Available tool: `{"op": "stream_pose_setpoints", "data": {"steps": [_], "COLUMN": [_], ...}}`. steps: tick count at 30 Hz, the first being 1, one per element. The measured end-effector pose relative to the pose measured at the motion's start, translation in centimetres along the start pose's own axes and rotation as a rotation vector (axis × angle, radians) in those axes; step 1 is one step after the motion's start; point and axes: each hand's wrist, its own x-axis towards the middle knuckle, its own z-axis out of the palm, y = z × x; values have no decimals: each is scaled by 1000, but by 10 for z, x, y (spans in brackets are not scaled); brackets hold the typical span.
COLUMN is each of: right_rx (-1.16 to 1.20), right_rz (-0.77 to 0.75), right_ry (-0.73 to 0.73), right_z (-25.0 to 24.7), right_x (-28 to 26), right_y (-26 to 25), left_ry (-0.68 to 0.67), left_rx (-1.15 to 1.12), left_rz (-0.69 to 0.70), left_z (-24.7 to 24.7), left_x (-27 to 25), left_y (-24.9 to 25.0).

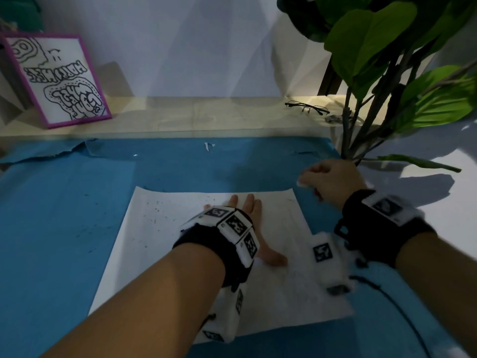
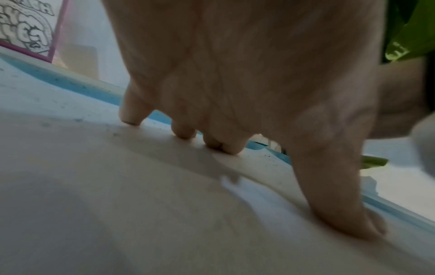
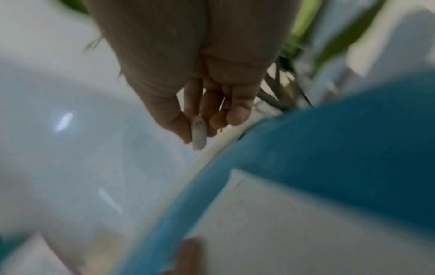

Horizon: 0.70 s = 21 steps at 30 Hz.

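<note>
A white sheet of paper (image 1: pixel 180 244) with dark crumbs lies on the blue table cover (image 1: pixel 64 202). My left hand (image 1: pixel 247 210) presses flat on the sheet, fingers straight and thumb spread; in the left wrist view its fingertips (image 2: pixel 132 117) touch the paper (image 2: pixel 117 186). My right hand (image 1: pixel 330 179) hovers past the sheet's far right corner, above the blue cover. It pinches a small white eraser (image 1: pixel 302 183). In the right wrist view the eraser (image 3: pixel 198 134) pokes out between thumb and fingers (image 3: pixel 237 115), blurred.
A purple-framed drawing (image 1: pixel 59 78) leans on the wall at the back left. Black glasses (image 1: pixel 307 107) lie on the pale ledge at the back right. A leafy plant (image 1: pixel 382 60) stands beside the table's right edge, close to my right hand.
</note>
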Motion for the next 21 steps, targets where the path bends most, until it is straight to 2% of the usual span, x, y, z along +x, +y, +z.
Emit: {"op": "stream_pose_setpoints", "data": {"steps": [2, 4, 6, 9, 11, 13, 14, 17, 18, 19, 21], "right_rx": [578, 857, 883, 905, 946, 917, 909, 909, 921, 935, 967], "right_rz": [232, 384, 391, 330, 295, 277, 273, 297, 305, 308, 300], "right_ry": [-12, -16, 65, 202, 238, 243, 241, 242, 247, 249, 247], "right_z": [15, 34, 45, 47, 46, 47, 47, 46, 46, 45, 44], "right_x": [-27, -50, -59, -63, -65, -69, -69, -71, -71, -72, -71], "right_y": [8, 18, 29, 34, 33, 31, 31, 28, 28, 28, 30], "left_ry": [27, 83, 113, 127, 58, -18, -13, 70, 106, 132, 121], "left_rx": [100, 229, 252, 339, 410, 433, 433, 342, 340, 364, 364], "left_rz": [0, -27, 36, 321, 477, 473, 416, 120, 93, 149, 406], "left_z": [8, 7, -4, -19, -17, -18, -25, -44, -46, -47, -46], "left_x": [7, 11, 6, -13, -14, -2, 7, 39, 45, 42, 28], "left_y": [0, 4, 14, 37, 42, 30, 23, 3, 3, 10, 31]}}
